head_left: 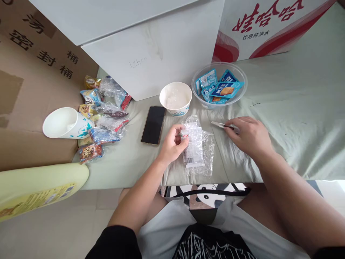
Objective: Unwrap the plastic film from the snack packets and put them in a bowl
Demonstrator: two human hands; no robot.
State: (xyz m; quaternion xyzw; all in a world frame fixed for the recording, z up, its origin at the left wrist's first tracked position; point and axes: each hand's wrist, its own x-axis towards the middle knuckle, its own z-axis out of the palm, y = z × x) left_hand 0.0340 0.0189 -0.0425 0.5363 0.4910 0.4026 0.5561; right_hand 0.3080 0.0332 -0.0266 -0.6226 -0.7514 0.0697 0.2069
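Observation:
My left hand (175,144) is closed on the upper left edge of a white plastic wrapper (194,149) with small print, a barcode and a little red mark. A clear plastic bag (208,154) lies under and beside the wrapper on the cloth. To the right, the fingers of my right hand (249,136) are closed around a slim cutter-like tool (219,124). Its narrow pale tip points left, toward the wrapper; my fingers cover part of its handle. Whether the wrapper has anything inside, I cannot tell.
Behind the wrapper stand a white paper bowl (176,111) and a clear plastic bowl (196,99) of blue snack packets (228,89). A phone (153,125) lies left. Farther left are a tipped paper cup (81,126) and several small wrapped snacks (104,136). Boxes (175,54) line the back.

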